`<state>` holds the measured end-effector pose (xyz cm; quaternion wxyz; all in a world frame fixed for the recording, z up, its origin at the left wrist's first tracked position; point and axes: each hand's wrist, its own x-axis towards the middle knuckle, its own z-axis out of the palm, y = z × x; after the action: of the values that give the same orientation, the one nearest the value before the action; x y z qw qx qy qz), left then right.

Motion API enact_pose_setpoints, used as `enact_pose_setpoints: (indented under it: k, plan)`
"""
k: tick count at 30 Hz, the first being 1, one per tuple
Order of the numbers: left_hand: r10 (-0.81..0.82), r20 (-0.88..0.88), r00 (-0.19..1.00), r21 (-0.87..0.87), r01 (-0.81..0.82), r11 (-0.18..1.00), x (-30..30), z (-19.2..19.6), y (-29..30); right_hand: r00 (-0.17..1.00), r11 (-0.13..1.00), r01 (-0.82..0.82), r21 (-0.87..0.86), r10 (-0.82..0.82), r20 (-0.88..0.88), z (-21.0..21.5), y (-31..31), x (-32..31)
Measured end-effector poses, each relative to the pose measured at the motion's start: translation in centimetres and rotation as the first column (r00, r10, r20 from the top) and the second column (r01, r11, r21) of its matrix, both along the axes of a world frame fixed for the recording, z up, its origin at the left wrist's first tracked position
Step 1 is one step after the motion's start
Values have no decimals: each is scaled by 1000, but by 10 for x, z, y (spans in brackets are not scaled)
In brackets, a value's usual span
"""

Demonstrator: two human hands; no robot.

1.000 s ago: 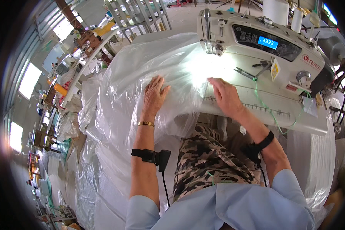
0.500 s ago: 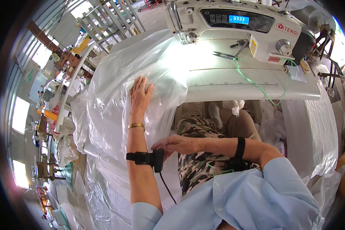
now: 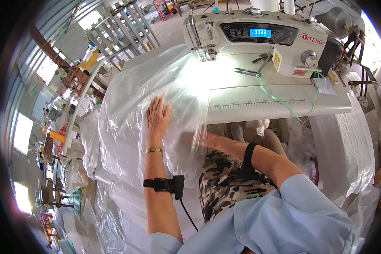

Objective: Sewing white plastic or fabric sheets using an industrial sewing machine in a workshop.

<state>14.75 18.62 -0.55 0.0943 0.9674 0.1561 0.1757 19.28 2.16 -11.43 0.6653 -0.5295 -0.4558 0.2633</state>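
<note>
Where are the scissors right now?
In the head view, the scissors lie on the sewing machine bed, right of the needle and beyond the right hand under the clear plastic sheet.

We see a small blue lit screen (image 3: 260, 32) on the sewing machine's dark panel, a yellow tag (image 3: 277, 60) below it, and a red label (image 3: 299, 73) beside.

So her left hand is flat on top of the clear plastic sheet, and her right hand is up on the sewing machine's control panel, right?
Not quite. The head view shows the left hand flat on the clear plastic sheet, but the right hand is under that sheet's edge, not on the sewing machine.
</note>
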Motion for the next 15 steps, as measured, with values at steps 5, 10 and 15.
enact_pose_setpoints:
  k: [5,10,15]
  plan:
    - [-12,11,1000,-7,12,1000,-1,0,-1,993,986,-112,-126,117,34,-30,-3,-6]
    - [-18,12,1000,-7,18,1000,0,-1,1,947,910,-243,-337,297,119,-32,-45,-34]
    - [-23,1,1000,12,23,1000,1,-4,3,770,664,-611,-432,626,-127,17,-117,-75]
